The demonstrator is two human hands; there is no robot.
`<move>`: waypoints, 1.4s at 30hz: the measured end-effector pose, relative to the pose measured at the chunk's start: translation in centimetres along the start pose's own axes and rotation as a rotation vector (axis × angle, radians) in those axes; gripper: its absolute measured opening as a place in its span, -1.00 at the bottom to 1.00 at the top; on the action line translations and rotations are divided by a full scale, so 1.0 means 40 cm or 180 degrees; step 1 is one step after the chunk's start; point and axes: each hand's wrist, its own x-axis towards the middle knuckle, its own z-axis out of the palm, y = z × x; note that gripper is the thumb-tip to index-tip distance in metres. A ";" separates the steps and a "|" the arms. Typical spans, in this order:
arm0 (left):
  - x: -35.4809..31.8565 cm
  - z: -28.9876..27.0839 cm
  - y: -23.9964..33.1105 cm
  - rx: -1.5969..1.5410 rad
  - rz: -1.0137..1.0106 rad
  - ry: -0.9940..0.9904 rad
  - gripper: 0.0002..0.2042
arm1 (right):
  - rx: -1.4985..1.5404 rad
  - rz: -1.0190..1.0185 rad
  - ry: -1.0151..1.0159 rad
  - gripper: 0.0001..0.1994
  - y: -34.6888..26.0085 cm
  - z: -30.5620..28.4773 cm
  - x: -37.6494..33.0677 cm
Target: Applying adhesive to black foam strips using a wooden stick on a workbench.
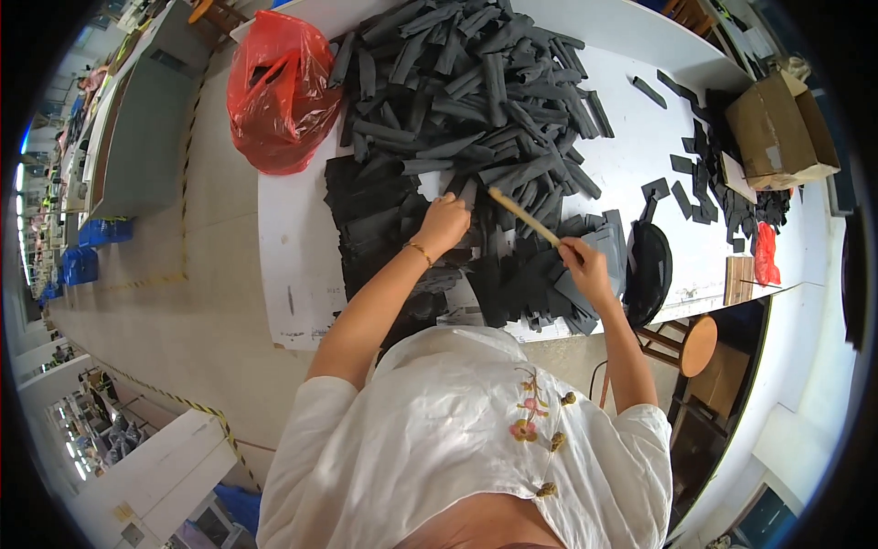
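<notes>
A big heap of curled dark grey fabric-like pieces (494, 82) covers the back middle of the white table (297, 265). Nearer to me, flat black pieces (366, 220) lie in overlapping layers. My left hand (445, 224) is over these layers at the heap's front edge, fingers curled and pinched together; what they grip is hidden. My right hand (587, 270) is closed around one end of a pale wooden stick (526, 218), whose far end points up and left toward the heap. Under and beside that hand are more flat grey pieces (608, 245).
A red plastic bag (283, 101) stands at the table's left. To the right are a black rounded item (649, 274), scattered dark pieces (700, 174), an open cardboard box (777, 128) and a small red bag (766, 256). A wooden stool (698, 346) stands beside the table's front edge.
</notes>
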 end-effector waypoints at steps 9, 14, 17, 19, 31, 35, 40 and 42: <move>-0.064 -0.181 -0.032 -0.1391 -0.0424 0.0343 -0.86 | -0.1209 -0.1135 -0.0172 -0.87 -0.107 -0.037 0.010; -0.068 -0.202 -0.004 -0.1326 -0.0252 0.0441 -0.87 | -0.1379 -0.1483 -0.0248 -0.89 -0.130 -0.003 0.033; -0.064 -0.226 0.047 -0.1341 -0.0104 0.0337 -0.88 | -0.1191 -0.1827 -0.0167 -0.90 -0.163 0.047 0.042; -0.069 -0.246 0.068 -0.1167 -0.0043 0.0473 -0.88 | -0.1153 -0.1818 -0.0412 -0.89 -0.198 0.065 0.040; -0.141 -0.320 -0.026 -0.1608 -0.0368 0.0550 -0.85 | -0.1468 -0.1689 0.0045 -0.89 -0.229 -0.083 0.011; -0.135 -0.315 -0.010 -0.1582 -0.0278 0.0612 -0.86 | -0.1576 -0.1857 -0.0053 -0.88 -0.237 -0.072 0.017; -0.131 -0.304 0.028 -0.1386 -0.0042 0.0811 -0.86 | -0.1585 -0.1994 -0.0204 -0.84 -0.255 -0.003 0.033; -0.121 -0.291 0.079 -0.1363 0.0127 0.1021 -0.90 | -0.1128 -0.1991 -0.0176 -0.82 -0.279 0.082 0.037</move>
